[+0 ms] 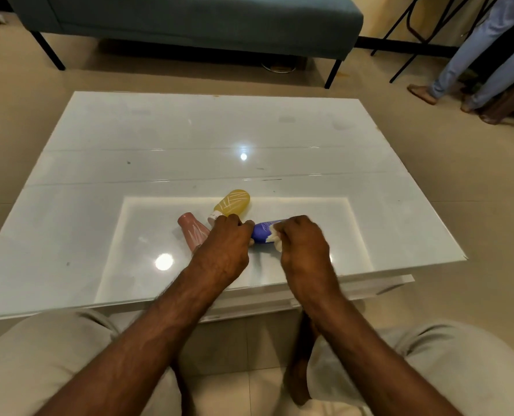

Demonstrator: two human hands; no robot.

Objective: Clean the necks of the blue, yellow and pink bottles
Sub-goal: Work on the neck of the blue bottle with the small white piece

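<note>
Three small bottles lie on the white glass table (99,163). The blue bottle (261,232) lies on its side between my hands. My left hand (225,244) grips its left end, hiding the neck. My right hand (302,241) holds a white tissue (275,238) against the bottle's body. The yellow bottle (233,202) lies behind my left hand, its white cap end toward me. To its left, the pink bottle (192,231) lies partly under my left wrist.
A teal bench (189,22) stands on the floor beyond the table. Another person's legs (471,55) are at the far right by dark metal stands. My knees sit under the table's near edge.
</note>
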